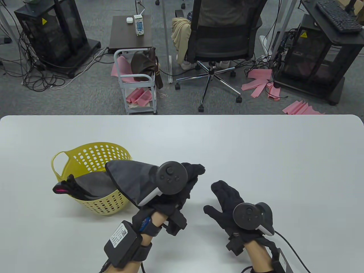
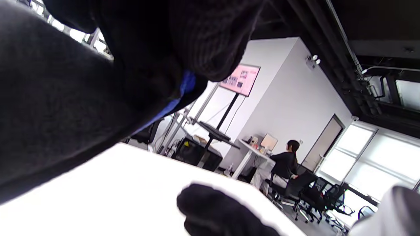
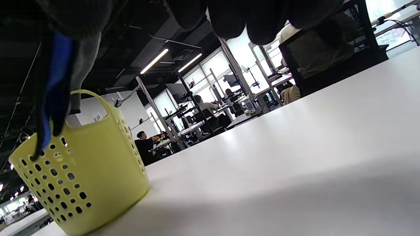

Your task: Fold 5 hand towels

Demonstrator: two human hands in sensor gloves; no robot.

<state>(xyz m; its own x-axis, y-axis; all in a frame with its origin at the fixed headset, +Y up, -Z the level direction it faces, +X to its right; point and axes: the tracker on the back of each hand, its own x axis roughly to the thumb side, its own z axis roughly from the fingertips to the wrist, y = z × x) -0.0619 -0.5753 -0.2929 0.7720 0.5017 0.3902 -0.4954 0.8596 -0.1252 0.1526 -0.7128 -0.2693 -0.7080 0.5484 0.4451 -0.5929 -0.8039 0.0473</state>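
Your gloves (image 1: 227, 199) are black knit cloth, matt and slightly fuzzy. The towel (image 1: 128, 177) you hold is soft grey cloth with a dull finish and a stitched edge. The basket (image 1: 93, 155) is yellow plastic, perforated, with a faint sheen. The table (image 1: 256, 153) is smooth white, softly reflective. Your trackers (image 1: 170, 177) are dark matt plastic.

held towel (image 1: 129, 180): dark grey, blue edge trim, lifted out over the basket's right rim, hanging in loose folds
other towels (image 1: 85, 187): grey and black-pink ones bunched in the yellow basket (image 1: 93, 153), spilling over its near-left rim
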